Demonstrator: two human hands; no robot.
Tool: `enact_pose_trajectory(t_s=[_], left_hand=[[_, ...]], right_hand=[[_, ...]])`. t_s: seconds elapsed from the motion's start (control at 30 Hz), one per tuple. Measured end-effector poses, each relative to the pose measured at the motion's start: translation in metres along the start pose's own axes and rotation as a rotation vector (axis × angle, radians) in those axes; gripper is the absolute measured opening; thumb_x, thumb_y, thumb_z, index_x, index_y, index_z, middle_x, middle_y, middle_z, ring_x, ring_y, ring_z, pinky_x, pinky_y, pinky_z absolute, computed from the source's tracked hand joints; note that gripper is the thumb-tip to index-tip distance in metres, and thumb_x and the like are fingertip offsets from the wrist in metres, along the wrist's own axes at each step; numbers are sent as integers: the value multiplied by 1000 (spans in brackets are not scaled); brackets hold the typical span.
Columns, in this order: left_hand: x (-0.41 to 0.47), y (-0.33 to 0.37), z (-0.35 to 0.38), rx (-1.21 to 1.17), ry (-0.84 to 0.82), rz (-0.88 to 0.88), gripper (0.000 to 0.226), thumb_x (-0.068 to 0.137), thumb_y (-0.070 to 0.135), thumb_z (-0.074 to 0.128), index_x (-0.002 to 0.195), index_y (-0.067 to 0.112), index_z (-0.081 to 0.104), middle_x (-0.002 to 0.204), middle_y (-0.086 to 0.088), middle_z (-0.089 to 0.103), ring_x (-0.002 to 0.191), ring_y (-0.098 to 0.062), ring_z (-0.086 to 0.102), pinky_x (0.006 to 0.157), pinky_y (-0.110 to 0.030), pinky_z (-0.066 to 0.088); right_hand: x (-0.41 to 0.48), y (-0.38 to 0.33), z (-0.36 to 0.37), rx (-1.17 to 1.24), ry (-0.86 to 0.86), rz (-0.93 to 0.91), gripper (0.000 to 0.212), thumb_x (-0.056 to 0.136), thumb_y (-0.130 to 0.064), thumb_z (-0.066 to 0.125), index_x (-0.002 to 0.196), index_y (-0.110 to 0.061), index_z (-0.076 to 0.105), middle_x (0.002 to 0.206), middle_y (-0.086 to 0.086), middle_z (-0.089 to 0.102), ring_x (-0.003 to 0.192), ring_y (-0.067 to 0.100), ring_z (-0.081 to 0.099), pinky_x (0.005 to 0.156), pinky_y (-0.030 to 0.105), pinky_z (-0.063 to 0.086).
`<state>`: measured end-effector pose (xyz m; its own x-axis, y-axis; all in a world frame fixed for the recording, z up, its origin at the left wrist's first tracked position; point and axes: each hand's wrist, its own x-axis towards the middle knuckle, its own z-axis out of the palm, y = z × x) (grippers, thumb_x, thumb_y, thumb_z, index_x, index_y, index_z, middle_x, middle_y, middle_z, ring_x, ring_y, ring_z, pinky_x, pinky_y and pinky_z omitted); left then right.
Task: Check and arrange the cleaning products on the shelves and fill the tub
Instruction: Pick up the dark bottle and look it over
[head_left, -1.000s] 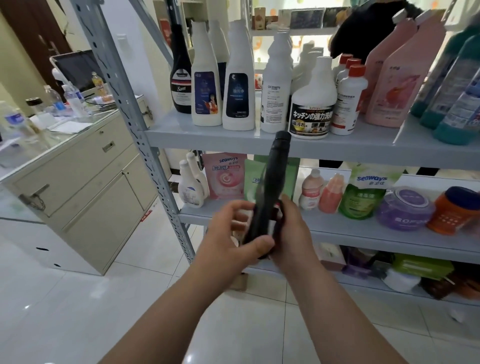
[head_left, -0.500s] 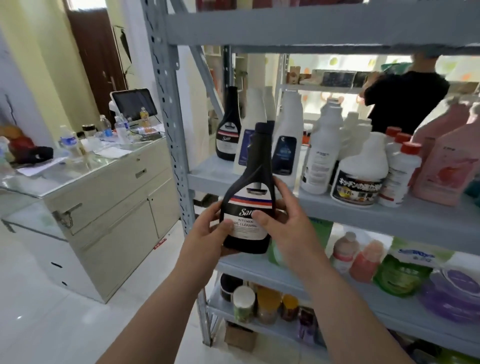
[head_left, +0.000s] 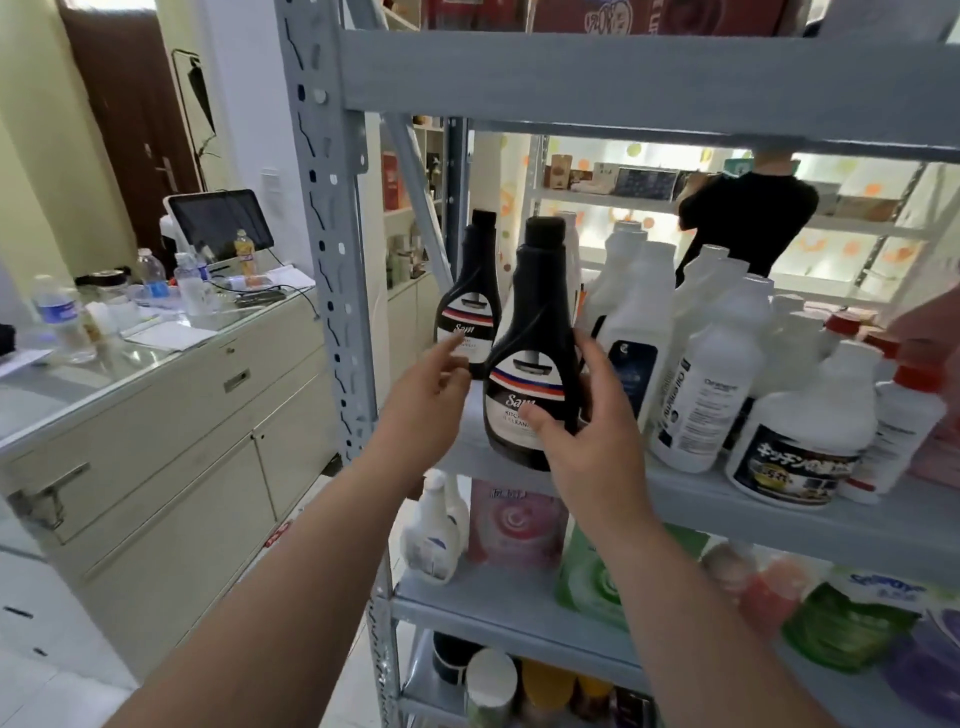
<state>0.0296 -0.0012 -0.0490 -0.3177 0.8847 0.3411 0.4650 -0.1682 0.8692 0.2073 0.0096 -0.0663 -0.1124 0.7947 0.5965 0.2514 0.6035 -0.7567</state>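
The front black bottle (head_left: 535, 322) stands upright at the front edge of the middle shelf (head_left: 779, 525), near its left corner. The view does not settle whether its base rests on the lip or sits just over it. The right grip (head_left: 592, 436), a bare hand, has hold of it, with the thumb laid across the label and the fingers spread round the right flank. The left grip (head_left: 426, 405) holds nothing. Its forefinger stretches toward the label of the rear black bottle (head_left: 470, 291) and the other fingers are loosely bent; whether the fingertip touches cannot be told. That rear bottle stands further back and to the left, near the perforated grey upright (head_left: 332, 260), with a gap showing between them. There is headroom between both caps and the shelf above (head_left: 623, 88). To the right the white bottles (head_left: 711, 374) crowd close, leaving little sideways room.

Both black bottles carry a red, white and blue band and the word "Sam". The front one also reads "KITCH" and "CLEAN", with the rest covered by the thumb. A white jug (head_left: 810, 415) at the front edge carries a dark label with Japanese script.

The black bottles are glossy, bell-shaped, with long necks and cylindrical caps. The shelving looks like painted metal. To its left, a glass tabletop (head_left: 130, 374) on a cream cabinet carries a dark screen (head_left: 218, 223)
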Motion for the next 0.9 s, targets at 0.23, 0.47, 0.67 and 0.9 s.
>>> enact_pose_trajectory(t_s=[0.23, 0.47, 0.67, 0.9], left_hand=[[102, -20, 9, 127, 57, -143, 72, 88, 12, 60, 154, 20, 32, 154, -9, 40, 139, -30, 41, 114, -49, 41], [152, -54, 33, 136, 8, -165, 96, 58, 36, 60, 147, 11, 36, 139, -13, 52, 129, -36, 49, 109, -53, 43], [145, -44, 28, 188, -8, -154, 77, 80, 28, 78, 145, 15, 40, 137, -15, 44, 126, -34, 45, 106, -44, 42], [124, -46, 21, 88, 54, -103, 64, 60, 40, 88, 107, 17, 52, 115, -7, 54, 94, -23, 58, 75, -34, 49]], right_hand=[[3, 15, 25, -138, 78, -3, 75, 91, -21, 78, 152, -39, 39, 138, -13, 53, 133, 7, 52, 110, 41, 49], [7, 22, 28, -225, 118, 23, 78, 90, -29, 78, 154, -35, 34, 144, -8, 54, 133, 11, 54, 107, 39, 52], [4, 19, 32, -343, 163, -20, 79, 91, -31, 78, 155, -24, 33, 145, -4, 53, 133, 10, 54, 106, 36, 52], [3, 17, 31, -415, 180, -34, 81, 90, -34, 78, 155, -20, 32, 146, -1, 53, 133, 12, 54, 106, 35, 52]])
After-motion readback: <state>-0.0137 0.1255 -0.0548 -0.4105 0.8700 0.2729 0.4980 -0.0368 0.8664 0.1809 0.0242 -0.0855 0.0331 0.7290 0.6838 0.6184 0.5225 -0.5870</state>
